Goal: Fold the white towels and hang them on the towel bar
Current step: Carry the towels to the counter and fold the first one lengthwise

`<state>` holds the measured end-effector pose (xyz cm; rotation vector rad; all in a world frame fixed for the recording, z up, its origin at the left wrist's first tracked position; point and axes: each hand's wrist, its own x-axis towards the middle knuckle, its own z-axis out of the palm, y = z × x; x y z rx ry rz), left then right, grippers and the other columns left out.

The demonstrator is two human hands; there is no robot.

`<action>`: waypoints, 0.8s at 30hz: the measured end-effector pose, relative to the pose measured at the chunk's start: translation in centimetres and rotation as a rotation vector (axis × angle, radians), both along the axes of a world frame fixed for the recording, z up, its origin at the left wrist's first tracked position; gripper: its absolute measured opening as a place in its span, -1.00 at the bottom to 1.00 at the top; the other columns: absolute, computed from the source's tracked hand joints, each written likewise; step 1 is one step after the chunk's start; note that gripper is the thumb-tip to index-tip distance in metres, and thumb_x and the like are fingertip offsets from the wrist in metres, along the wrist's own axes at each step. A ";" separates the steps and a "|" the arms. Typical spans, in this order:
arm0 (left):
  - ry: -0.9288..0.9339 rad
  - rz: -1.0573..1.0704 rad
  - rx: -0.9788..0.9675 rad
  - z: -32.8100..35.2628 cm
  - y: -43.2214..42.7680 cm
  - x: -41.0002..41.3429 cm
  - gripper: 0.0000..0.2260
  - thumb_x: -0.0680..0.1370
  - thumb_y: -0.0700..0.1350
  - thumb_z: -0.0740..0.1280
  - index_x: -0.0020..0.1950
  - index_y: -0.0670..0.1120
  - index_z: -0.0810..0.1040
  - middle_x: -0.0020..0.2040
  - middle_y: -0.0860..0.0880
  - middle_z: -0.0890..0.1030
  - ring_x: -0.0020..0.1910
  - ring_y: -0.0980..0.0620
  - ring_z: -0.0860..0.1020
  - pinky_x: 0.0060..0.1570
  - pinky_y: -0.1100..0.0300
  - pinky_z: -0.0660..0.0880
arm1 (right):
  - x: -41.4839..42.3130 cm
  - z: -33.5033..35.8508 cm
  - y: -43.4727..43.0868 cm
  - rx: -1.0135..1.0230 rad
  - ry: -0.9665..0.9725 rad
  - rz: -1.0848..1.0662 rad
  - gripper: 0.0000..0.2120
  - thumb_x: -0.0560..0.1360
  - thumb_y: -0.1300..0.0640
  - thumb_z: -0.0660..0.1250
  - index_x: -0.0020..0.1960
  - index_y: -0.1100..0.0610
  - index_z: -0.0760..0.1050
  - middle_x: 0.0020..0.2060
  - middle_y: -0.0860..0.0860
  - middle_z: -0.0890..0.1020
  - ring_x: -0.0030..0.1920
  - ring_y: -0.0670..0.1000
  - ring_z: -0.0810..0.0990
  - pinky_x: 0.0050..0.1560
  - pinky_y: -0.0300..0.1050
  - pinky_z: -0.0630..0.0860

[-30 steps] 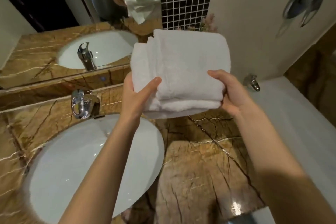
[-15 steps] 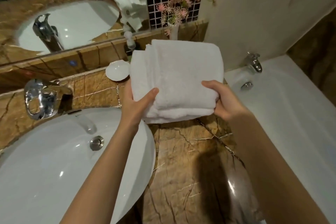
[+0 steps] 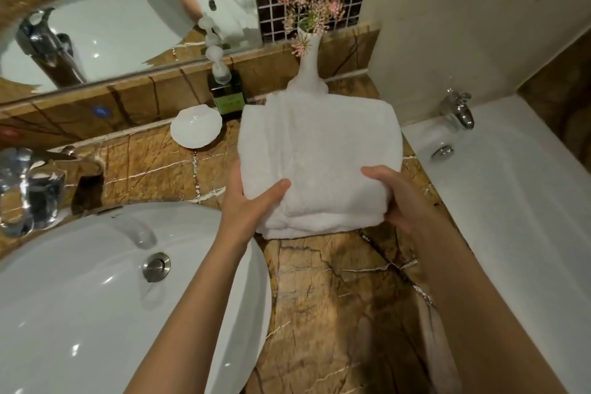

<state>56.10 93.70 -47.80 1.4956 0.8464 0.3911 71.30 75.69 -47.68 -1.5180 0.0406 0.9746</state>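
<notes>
A thick white towel [image 3: 319, 150], folded into a square stack of layers, is held over the brown marble counter [image 3: 326, 297] right of the sink. My left hand [image 3: 252, 205] grips its near left corner with the thumb on top. My right hand [image 3: 396, 195] grips the near right corner the same way. Whether the towel's far edge rests on the counter I cannot tell. No towel bar is in view.
A white oval sink [image 3: 96, 297] with a chrome tap [image 3: 28, 182] lies at the left. Behind the towel stand a white vase of pink flowers [image 3: 308, 51], a dark soap dispenser [image 3: 227, 90] and a white dish [image 3: 195, 131]. A white bathtub [image 3: 511, 202] is at the right. The mirror [image 3: 96, 26] spans the back.
The towel and both hands have come down lower toward the counter, and my view has tilted down; the vase, dispenser and dish have come into sight behind the towel. The grip is unchanged.
</notes>
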 end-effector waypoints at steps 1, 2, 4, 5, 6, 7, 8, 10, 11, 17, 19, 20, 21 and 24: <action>0.015 -0.003 -0.006 -0.2 0.0 0.0 -0.24 0.24 0.10 0.55 0.38 0.05 0.33 0.16 0.25 0.46 0.20 0.17 0.48 0.11 0.21 0.46 | 0.1 -0.1 0.0 -0.021 -0.010 -0.008 -0.76 0.23 -0.06 0.44 -0.13 -0.04 0.69 -0.08 -0.06 0.71 0.03 0.03 0.64 0.14 0.11 0.53; 0.028 -0.007 -0.011 -0.3 0.0 0.0 -0.20 0.24 0.11 0.54 0.42 0.04 0.31 0.20 0.20 0.47 0.23 0.12 0.47 0.17 0.15 0.45 | 0.1 -0.3 -0.1 -0.039 -0.017 -0.015 -0.72 0.23 -0.06 0.45 -0.08 -0.03 0.67 -0.08 -0.07 0.71 0.03 0.03 0.64 0.16 0.12 0.53; 0.045 -0.011 -0.015 -0.3 0.0 -0.1 -0.16 0.22 0.13 0.51 0.44 0.03 0.29 0.29 0.10 0.47 0.26 0.09 0.45 0.24 0.07 0.44 | 0.0 -0.4 -0.2 -0.058 -0.029 -0.015 -0.61 0.22 -0.07 0.47 0.02 -0.01 0.63 -0.08 -0.08 0.71 0.04 0.04 0.63 0.16 0.12 0.54; 0.054 -0.015 -0.019 -0.2 0.1 -0.1 -0.17 0.23 0.12 0.51 0.44 0.03 0.29 0.30 0.07 0.47 0.26 0.08 0.46 0.26 0.04 0.43 | 0.0 -0.5 -0.2 -0.059 -0.029 -0.020 -0.56 0.21 -0.07 0.48 0.07 0.00 0.61 -0.06 -0.08 0.71 0.06 0.04 0.63 0.16 0.11 0.54; 0.065 -0.021 -0.026 -0.1 0.2 -0.1 -0.19 0.25 0.10 0.53 0.44 0.03 0.30 0.30 0.06 0.48 0.26 0.07 0.46 0.28 0.01 0.43 | 0.0 -0.4 -0.2 -0.054 -0.028 -0.029 -0.52 0.21 -0.07 0.49 0.11 0.00 0.60 -0.04 -0.09 0.71 0.08 0.04 0.63 0.14 0.08 0.55; 0.074 -0.032 -0.032 0.2 0.3 -0.2 -0.23 0.28 0.06 0.54 0.43 0.02 0.31 0.30 0.05 0.49 0.26 0.07 0.47 0.28 -0.01 0.43 | 0.0 -0.3 -0.2 -0.054 -0.029 -0.037 -0.49 0.20 -0.06 0.50 0.14 0.00 0.58 -0.02 -0.10 0.71 0.09 0.04 0.63 0.13 0.04 0.55; 0.081 -0.045 -0.028 0.5 0.3 -0.2 -0.26 0.30 0.03 0.54 0.41 0.02 0.33 0.28 0.06 0.50 0.24 0.08 0.48 0.27 -0.03 0.44 | 0.1 -0.2 -0.2 -0.061 -0.032 -0.042 -0.46 0.20 -0.06 0.51 0.16 0.00 0.58 0.00 -0.10 0.70 0.10 0.03 0.63 0.13 0.02 0.55; 0.086 -0.039 0.035 1.3 0.2 -0.2 -0.34 0.32 -0.03 0.56 0.36 0.03 0.38 0.24 0.10 0.52 0.20 0.17 0.49 0.25 0.00 0.46 | 0.2 0.2 -0.4 -0.072 -0.048 -0.050 -0.45 0.23 -0.04 0.53 0.20 0.00 0.57 0.06 -0.09 0.68 0.13 0.04 0.62 0.18 0.03 0.53; 0.092 0.000 0.103 1.9 0.0 -0.3 -0.35 0.32 -0.05 0.56 0.34 0.04 0.38 0.22 0.13 0.50 0.18 0.23 0.47 0.24 0.03 0.46 | 0.2 0.5 -0.7 -0.063 -0.063 -0.045 -0.48 0.27 -0.03 0.54 0.22 0.01 0.56 0.09 -0.09 0.67 0.14 0.04 0.61 0.19 0.04 0.52; 0.106 0.179 0.454 5.0 -1.6 0.5 -0.46 0.38 -0.02 0.50 0.30 0.01 0.40 0.10 0.08 0.49 0.00 0.10 0.51 -0.10 0.22 0.47 | 1.6 2.4 -1.6 -0.029 -0.050 -0.106 -0.91 0.50 0.03 0.38 -0.07 0.03 0.61 -0.09 -0.02 0.69 -0.11 -0.06 0.67 -0.16 -0.18 0.57; 0.191 0.077 0.393 5.5 -2.0 1.5 -0.46 0.40 0.05 0.48 0.32 -0.01 0.39 0.06 0.03 0.51 -0.06 0.08 0.52 -0.14 0.18 0.49 | 2.3 2.5 -1.7 -0.103 -0.041 -0.083 -0.89 0.51 0.03 0.37 -0.01 0.03 0.58 0.01 0.01 0.65 0.01 0.01 0.62 0.03 -0.06 0.54; 0.236 0.035 0.375 5.6 -2.1 2.1 -0.43 0.40 0.07 0.47 0.33 -0.04 0.38 0.07 0.00 0.53 -0.04 0.04 0.54 -0.13 0.12 0.51 | 2.3 2.6 -1.6 -0.108 -0.042 -0.047 -0.85 0.50 0.01 0.38 0.04 0.02 0.58 0.05 0.00 0.65 0.05 0.02 0.60 0.10 -0.02 0.53; 0.270 0.004 0.371 5.6 -2.2 2.6 -0.40 0.39 0.09 0.47 0.35 -0.06 0.37 0.08 -0.03 0.55 -0.02 0.00 0.55 -0.11 0.08 0.53 | 2.2 2.7 -1.5 -0.112 -0.058 -0.009 -0.80 0.49 0.01 0.38 0.09 0.01 0.59 0.08 -0.02 0.65 0.08 0.01 0.60 0.13 0.01 0.52; 0.314 -0.074 0.419 5.8 -2.7 3.9 -0.43 0.39 0.06 0.48 0.32 -0.08 0.38 0.14 -0.03 0.54 0.02 0.03 0.51 -0.19 0.22 0.41 | 1.5 3.1 -0.7 -0.118 -0.163 0.003 -0.82 0.48 0.11 0.41 0.09 0.04 0.60 0.07 -0.03 0.66 0.06 -0.03 0.61 0.03 -0.09 0.53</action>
